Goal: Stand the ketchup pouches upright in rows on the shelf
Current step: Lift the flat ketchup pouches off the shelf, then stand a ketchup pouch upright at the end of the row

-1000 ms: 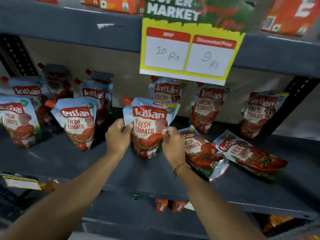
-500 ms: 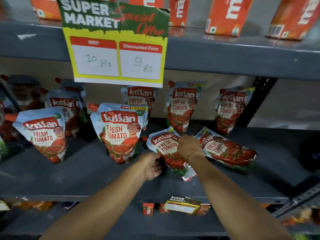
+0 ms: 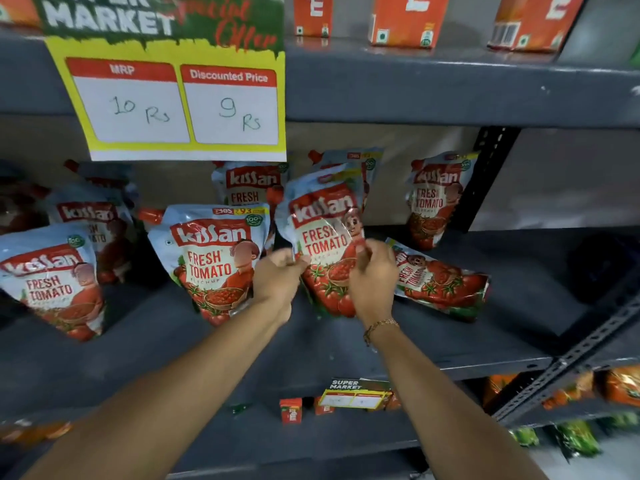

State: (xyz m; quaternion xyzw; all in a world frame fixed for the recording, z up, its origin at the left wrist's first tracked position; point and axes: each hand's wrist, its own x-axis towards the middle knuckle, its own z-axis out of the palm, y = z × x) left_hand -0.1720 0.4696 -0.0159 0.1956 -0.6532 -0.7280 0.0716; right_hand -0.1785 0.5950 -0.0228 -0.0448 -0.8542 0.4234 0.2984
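Both my hands grip one Kissan ketchup pouch (image 3: 322,237) and hold it nearly upright on the grey shelf (image 3: 502,327). My left hand (image 3: 277,278) pinches its left edge, while my right hand (image 3: 372,278) covers its lower right side. To its left a front-row pouch (image 3: 214,261) stands upright, and another (image 3: 52,282) stands farther left. Behind them several pouches lean against the back panel, among them one at centre (image 3: 249,183) and one at the right (image 3: 436,199). Just right of my right hand, one pouch (image 3: 440,280) lies flat on the shelf.
A yellow and green price sign (image 3: 180,98) hangs from the shelf above and covers the tops of the back pouches. Orange cartons (image 3: 408,19) stand on the upper shelf. A black perforated upright (image 3: 485,181) bounds the right side. Small cartons (image 3: 291,410) and a label sit on the lower shelf.
My hands left the centre front pouch standing. They moved right, took hold of a pouch that lay flat, and raised it nearly upright. The view shifted right.
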